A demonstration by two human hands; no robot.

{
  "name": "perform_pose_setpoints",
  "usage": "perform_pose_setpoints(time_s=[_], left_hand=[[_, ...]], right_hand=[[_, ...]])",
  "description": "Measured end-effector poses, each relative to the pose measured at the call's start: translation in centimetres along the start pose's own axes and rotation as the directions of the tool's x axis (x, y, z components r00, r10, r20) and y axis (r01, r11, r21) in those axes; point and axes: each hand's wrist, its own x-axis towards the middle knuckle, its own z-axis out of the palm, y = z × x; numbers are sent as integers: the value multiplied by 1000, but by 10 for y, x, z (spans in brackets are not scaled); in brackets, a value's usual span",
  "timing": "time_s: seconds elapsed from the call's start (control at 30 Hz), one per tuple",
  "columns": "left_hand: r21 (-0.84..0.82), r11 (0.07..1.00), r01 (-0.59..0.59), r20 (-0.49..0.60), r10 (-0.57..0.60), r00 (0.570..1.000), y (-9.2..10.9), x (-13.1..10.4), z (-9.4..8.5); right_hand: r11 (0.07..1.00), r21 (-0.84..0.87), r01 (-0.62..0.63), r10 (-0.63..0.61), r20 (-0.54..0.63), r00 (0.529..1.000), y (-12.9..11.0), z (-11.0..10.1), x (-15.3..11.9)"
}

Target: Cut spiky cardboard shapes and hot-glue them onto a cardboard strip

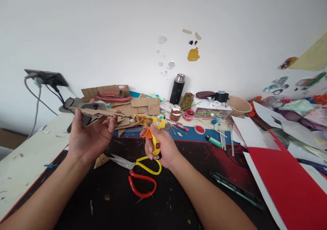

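Observation:
My right hand is wrapped round the handle of a yellow hot glue gun with an orange trigger and a stained, brown-smeared barrel. Its nozzle points left, close to the end of a thin strip of cardboard. That strip lies along the fingers of my left hand, which grips it palm up between thumb and fingertips. Below the glue gun, scissors with one yellow and one red handle lie on the black mat. A small cardboard scrap rests beside their blades.
Cardboard pieces pile up at the back. Behind the glue gun stand a black thermos and paint jars. A green-and-white tube and a dark cutter-like tool lie right, near red card. Cables hang at left.

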Motion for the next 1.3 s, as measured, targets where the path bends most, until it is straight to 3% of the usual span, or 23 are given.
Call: perform_pose_setpoints(time_s=[0.13, 0.4, 1.3], left_hand=[[-88, 996, 14, 0, -15, 1000, 0, -1, 2], [-76, 996, 39, 16, -38, 999, 4, -5, 5], [-65, 997, 45, 57, -41, 998, 4, -5, 4]], right_hand=[[997, -64, 32, -36, -69, 997, 3, 0, 0], [993, -107, 47, -65, -166, 984, 2, 0, 1], [995, -99, 14, -34, -198, 980, 5, 3, 0]])
